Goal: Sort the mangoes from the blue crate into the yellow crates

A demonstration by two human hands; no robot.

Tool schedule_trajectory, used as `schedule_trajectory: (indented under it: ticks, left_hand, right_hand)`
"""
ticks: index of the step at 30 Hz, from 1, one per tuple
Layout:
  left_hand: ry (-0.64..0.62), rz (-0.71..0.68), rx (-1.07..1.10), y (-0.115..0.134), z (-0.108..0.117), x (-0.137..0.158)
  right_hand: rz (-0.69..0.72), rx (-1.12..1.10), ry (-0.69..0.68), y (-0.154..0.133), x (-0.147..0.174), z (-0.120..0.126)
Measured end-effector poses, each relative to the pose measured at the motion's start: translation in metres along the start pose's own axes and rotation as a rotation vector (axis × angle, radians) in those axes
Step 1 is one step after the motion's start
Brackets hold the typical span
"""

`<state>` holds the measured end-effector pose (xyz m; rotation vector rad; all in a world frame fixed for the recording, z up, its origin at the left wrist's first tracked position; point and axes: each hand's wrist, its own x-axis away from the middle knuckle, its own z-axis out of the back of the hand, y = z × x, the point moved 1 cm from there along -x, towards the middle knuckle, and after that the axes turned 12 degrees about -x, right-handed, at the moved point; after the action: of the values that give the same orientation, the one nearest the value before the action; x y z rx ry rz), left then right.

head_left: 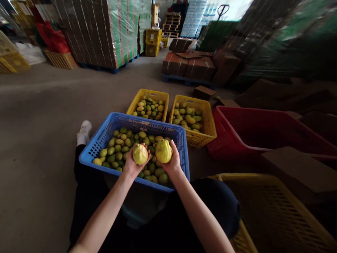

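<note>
The left forearm (106,214) is slanting forward and inward from the lower edge of the view, and the right forearm (201,212) is mirroring it, both showing bare skin. The left hand (132,166) is holding just beside the right hand (174,162), both cupping with their fingers curling. The right knee (222,203) is jutting outward, while the left foot (84,130) is pointing ahead.

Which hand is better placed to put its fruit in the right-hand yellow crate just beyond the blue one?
Right, I'd say. The right hand holds its fruit nearer that yellow crate; the left hand, also holding a fruit, would likely have to reach past the right hand.
</note>
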<state>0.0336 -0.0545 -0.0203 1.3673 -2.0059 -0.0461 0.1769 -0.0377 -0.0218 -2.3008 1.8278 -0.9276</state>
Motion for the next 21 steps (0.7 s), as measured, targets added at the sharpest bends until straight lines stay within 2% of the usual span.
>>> schedule_trajectory:
  ticks: [6,8,10,14,16,21]
  left_hand:
    - [0.009,-0.359,-0.291,0.0034,-0.0063,0.0049]
    - [0.016,-0.394,-0.305,0.0063,-0.0077,0.0044]
    - [0.039,-0.329,-0.256,0.0085,-0.0093,0.0035]
    - [0.168,-0.138,-0.117,0.0076,-0.0097,0.0047]
    - [0.161,-0.122,-0.093,0.0055,-0.0085,0.0069]
    - [0.122,-0.028,-0.105,-0.0006,-0.0046,0.01]
  right_hand:
    - [0.089,0.158,-0.182,0.004,0.0076,0.0013]
    - [0.087,0.181,-0.216,0.0052,0.0094,0.0]
    - [0.056,0.163,-0.197,0.0062,0.0101,-0.0022]
    - [0.003,0.027,-0.077,0.0054,0.0076,-0.0037]
    - [-0.019,-0.04,-0.047,0.0038,0.0056,-0.0016]
    - [-0.034,-0.165,-0.086,0.0008,0.004,0.0027]
